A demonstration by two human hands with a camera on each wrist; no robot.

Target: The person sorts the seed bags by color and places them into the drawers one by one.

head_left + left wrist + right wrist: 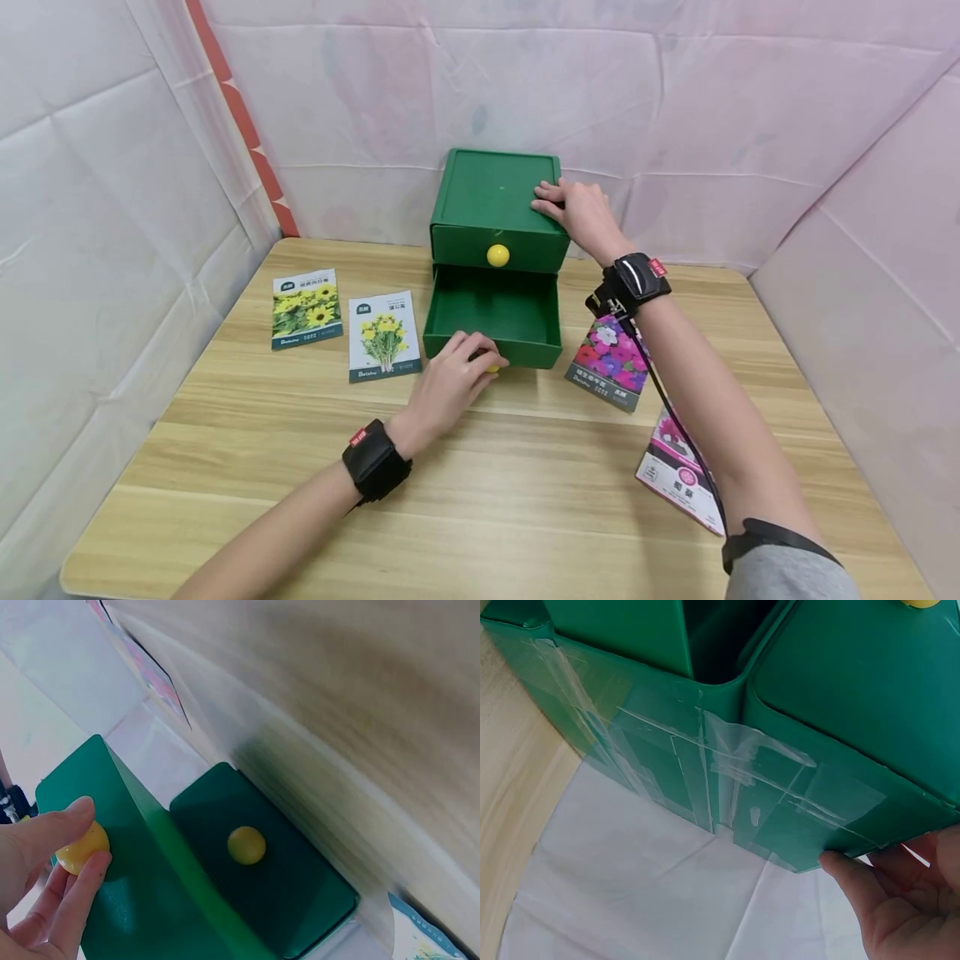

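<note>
Head view shows our left hand [453, 375] pinching the yellow knob [82, 847] of the lower drawer [495, 312], already pulled out toward us and empty, while our right hand [577, 208] rests flat-fingered on the green cabinet [491, 192], seed packets [382, 333] still on the table [525, 500].

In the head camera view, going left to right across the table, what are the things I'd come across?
Sunflower seed packet → yellow flower seed packet → left hand on the lower drawer's knob → green drawer box → right hand → purple flower seed packet → pink seed packet.
</note>
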